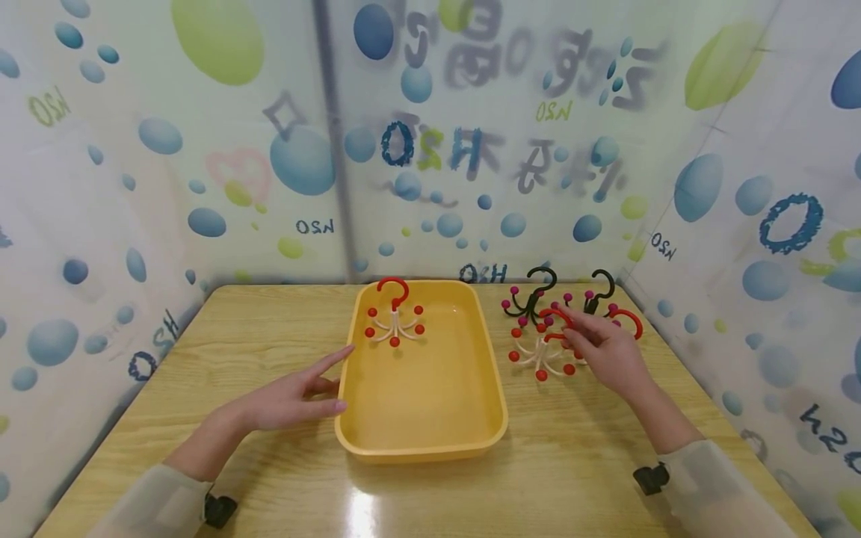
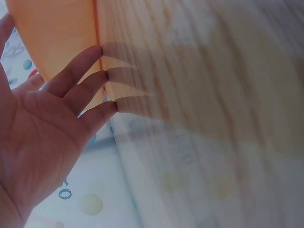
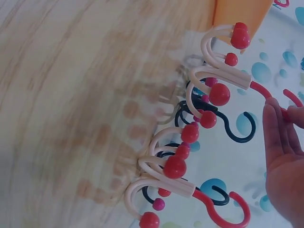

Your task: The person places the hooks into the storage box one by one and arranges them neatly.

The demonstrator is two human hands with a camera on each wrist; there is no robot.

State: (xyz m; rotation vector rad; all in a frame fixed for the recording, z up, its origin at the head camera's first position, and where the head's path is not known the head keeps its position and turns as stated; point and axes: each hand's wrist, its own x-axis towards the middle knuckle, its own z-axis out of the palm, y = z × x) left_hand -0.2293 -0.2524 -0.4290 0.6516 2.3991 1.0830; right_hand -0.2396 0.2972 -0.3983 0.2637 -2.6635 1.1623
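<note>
In the head view my right hand [image 1: 610, 355] pinches the red hook of a white claw-shaped hanger [image 1: 541, 354] whose curved arms end in red balls. The right wrist view shows this hanger [image 3: 228, 75] upright beneath the fingertips; whether it touches the table cannot be told. A second white hanger [image 3: 164, 181] with a red hook stands beside it, partly hidden by my right hand in the head view. My left hand [image 1: 285, 400] touches the left side of a yellow tray [image 1: 420, 451] with fingers extended. Inside the tray's far left part stands another white, red-hooked hanger [image 1: 395, 323].
Two black hangers with magenta balls, the left one [image 1: 533, 302] and the right one [image 1: 591, 305], stand behind the white ones at the table's far right. The wooden table [image 1: 269, 486] meets patterned curtains [image 1: 430, 187] at its back and sides.
</note>
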